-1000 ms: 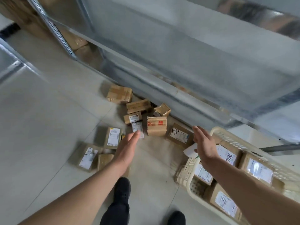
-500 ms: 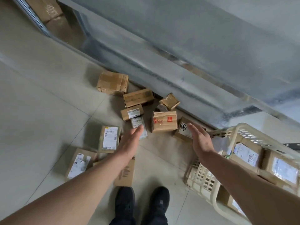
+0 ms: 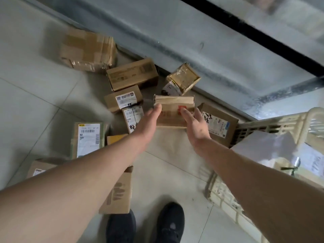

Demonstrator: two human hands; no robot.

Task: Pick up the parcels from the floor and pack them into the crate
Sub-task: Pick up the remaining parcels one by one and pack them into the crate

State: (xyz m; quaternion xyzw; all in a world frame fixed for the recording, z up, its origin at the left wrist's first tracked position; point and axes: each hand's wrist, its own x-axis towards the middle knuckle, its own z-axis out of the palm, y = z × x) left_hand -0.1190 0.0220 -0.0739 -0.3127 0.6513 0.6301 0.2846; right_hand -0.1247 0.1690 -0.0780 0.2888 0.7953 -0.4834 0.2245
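Observation:
Several brown cardboard parcels lie scattered on the tiled floor. Both my hands reach down to the one with red print [image 3: 172, 106], which stands near the middle. My left hand [image 3: 147, 122] has straight fingers at its left edge, and my right hand [image 3: 194, 126] has straight fingers over its right front. Whether either hand touches it I cannot tell. The cream plastic crate [image 3: 273, 123] stands at the right with white-labelled parcels [image 3: 261, 148] inside.
A grey metal wall base [image 3: 192, 41] runs diagonally behind the parcels. Other parcels: a large taped box [image 3: 87, 50], a long box [image 3: 132, 73], a tilted small box [image 3: 182, 79], a labelled flat one [image 3: 87, 139]. My black shoes [image 3: 145, 225] stand below.
I have bent closer to the floor. Both hands moved forward and together, from hovering above the pile to either side of the red-printed parcel.

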